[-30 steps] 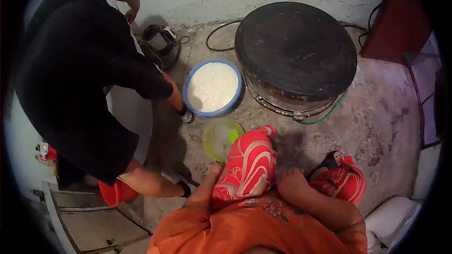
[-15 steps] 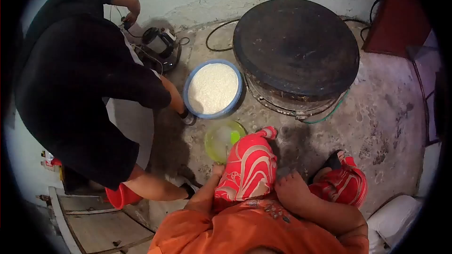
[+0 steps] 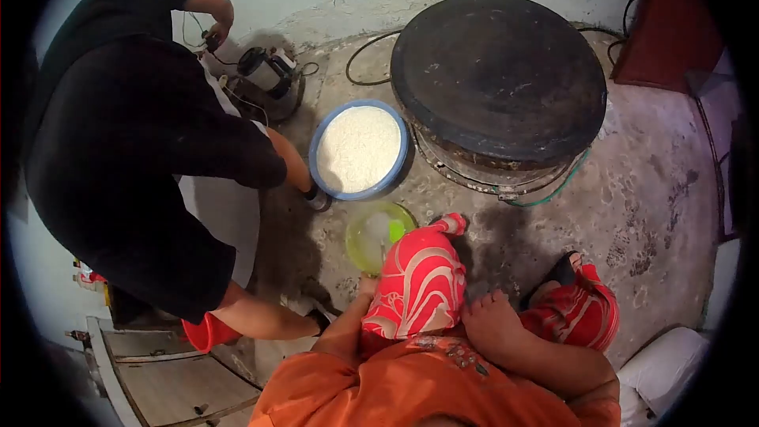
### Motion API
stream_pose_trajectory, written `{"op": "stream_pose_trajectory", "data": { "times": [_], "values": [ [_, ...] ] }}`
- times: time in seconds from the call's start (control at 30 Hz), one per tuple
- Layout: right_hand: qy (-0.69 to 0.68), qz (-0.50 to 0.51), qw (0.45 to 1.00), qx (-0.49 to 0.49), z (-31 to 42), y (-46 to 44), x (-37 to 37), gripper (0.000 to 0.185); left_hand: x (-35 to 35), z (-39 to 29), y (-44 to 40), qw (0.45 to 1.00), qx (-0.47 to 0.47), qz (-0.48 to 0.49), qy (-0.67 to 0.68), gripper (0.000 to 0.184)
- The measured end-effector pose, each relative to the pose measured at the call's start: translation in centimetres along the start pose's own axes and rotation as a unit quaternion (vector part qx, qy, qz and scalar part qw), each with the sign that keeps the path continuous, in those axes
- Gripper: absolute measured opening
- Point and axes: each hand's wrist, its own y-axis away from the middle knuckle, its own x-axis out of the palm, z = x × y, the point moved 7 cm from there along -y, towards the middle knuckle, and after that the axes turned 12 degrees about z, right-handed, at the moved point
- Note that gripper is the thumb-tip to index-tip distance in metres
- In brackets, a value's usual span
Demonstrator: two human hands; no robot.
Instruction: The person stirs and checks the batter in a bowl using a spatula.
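Note:
My left hand (image 3: 367, 285) is low beside my red patterned trouser leg (image 3: 419, 281), near the rim of a green basin (image 3: 368, 245); its fingers are mostly hidden. My right hand (image 3: 488, 312) rests by my knee, with its fingers curled and small gaps hard to make out. The green basin holds cloudy liquid and a bright green item (image 3: 396, 229). Behind it stands a blue basin (image 3: 315, 160) filled with a white grainy or powdery mass. A large round black griddle (image 3: 498, 79) sits on a metal base.
Another person in black (image 3: 134, 150) bends over at the left, one hand (image 3: 217, 32) holding a small dark object on a cord. Near it is a small appliance (image 3: 265, 71). A red bucket (image 3: 207, 334) is lower left, a dark red panel (image 3: 670, 28) upper right, white sacks (image 3: 664, 368) lower right.
The view has shifted slightly. The other person's raised hand now shows the small dark object on a cord more clearly. My hands have stayed in nearly the same places.

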Motion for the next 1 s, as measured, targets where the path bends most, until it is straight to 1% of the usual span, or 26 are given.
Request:
{"op": "stream_pose_trajectory", "data": {
  "times": [0.03, 0.1, 0.17, 0.23, 0.27, 0.33, 0.37, 0.4, 0.43, 0.5, 0.57, 0.63, 0.67, 0.73, 0.77, 0.83, 0.87, 0.93, 1.0],
  "values": [
    [0.008, -0.006, 1.000, 0.000, 0.0, 0.1, -0.1, 0.022, 0.0, 0.1, -0.1, 1.000, 0.013, -0.004, 0.008, 0.078],
    [0.015, -0.012, 1.000, 0.000, 0.0, 0.2, -0.4, 0.022, 0.2, 0.3, -0.5, 1.000, 0.005, 0.005, -0.006, 0.080],
    [0.003, 0.018, 1.000, -0.013, 0.1, 0.2, 0.0, 0.022, 0.3, 0.5, -0.6, 1.000, -0.004, 0.013, -0.019, 0.083],
    [-0.007, 0.010, 1.000, -0.008, 0.0, -0.1, 0.2, 0.022, 0.7, 0.1, -0.5, 0.998, 0.033, 0.039, 0.042, 0.083],
    [-0.017, 0.003, 1.000, -0.002, 0.0, -0.2, 0.3, 0.022, 0.7, 0.1, -0.4, 0.998, 0.033, 0.039, 0.042, 0.083],
    [-0.016, -0.004, 1.000, 0.001, 0.0, -0.1, 0.6, 0.022, -0.4, -1.9, 2.3, 0.998, -0.049, 0.038, -0.020, 0.080],
    [-0.014, -0.011, 1.000, 0.005, -0.1, -0.1, 0.6, 0.021, -0.2, -1.7, 2.0, 0.998, -0.048, 0.038, -0.021, 0.080],
    [-0.015, -0.011, 1.000, 0.005, 0.0, -0.1, 0.8, 0.021, 0.4, -1.6, 1.3, 0.997, 0.038, 0.051, 0.045, 0.078],
    [-0.015, -0.026, 1.000, 0.006, -0.1, -0.1, 0.8, 0.021, 0.7, -1.6, 0.7, 0.984, 0.124, 0.065, 0.109, 0.076],
    [-0.016, -0.040, 0.999, 0.007, -0.1, -0.1, 0.6, 0.021, 1.1, -1.0, -0.4, 0.986, 0.124, 0.067, 0.092, 0.073],
    [-0.012, -0.014, 1.000, 0.007, -0.1, -0.1, 0.6, 0.021, 1.3, -0.7, -0.7, 0.987, 0.126, 0.070, 0.074, 0.071],
    [-0.016, -0.011, 1.000, 0.008, -0.1, -0.1, 0.7, 0.021, 0.7, -1.7, 0.2, 0.988, 0.147, 0.036, 0.040, 0.067],
    [-0.019, -0.007, 1.000, 0.009, -0.1, -0.2, 0.8, 0.021, 0.6, -2.1, 0.5, 0.988, 0.147, 0.036, 0.040, 0.067],
    [-0.022, -0.002, 1.000, 0.008, -0.2, -0.2, 0.9, 0.021, 0.8, -0.3, -0.9, 0.997, 0.061, 0.010, -0.048, 0.070],
    [-0.025, 0.003, 1.000, 0.008, -0.1, -0.2, 0.9, 0.021, 1.0, 0.3, -1.5, 0.997, 0.061, 0.010, -0.049, 0.070],
    [-0.022, -0.004, 1.000, 0.007, -0.2, -0.1, 0.8, 0.021, 1.2, -0.6, -1.7, 0.989, 0.143, 0.028, -0.033, 0.074],
    [-0.019, -0.010, 1.000, 0.006, -0.2, 0.0, 0.7, 0.021, 1.2, -0.4, -1.7, 0.989, 0.142, 0.028, -0.033, 0.074],
    [-0.021, 0.007, 1.000, 0.008, -0.2, -0.2, 0.7, 0.021, 0.6, -0.4, -0.4, 0.998, 0.061, 0.006, -0.004, 0.074],
    [-0.023, 0.025, 0.999, 0.010, -0.2, -0.3, 0.9, 0.021, 0.7, -0.4, -0.7, 0.997, 0.076, 0.002, -0.004, 0.073]
  ]
}}
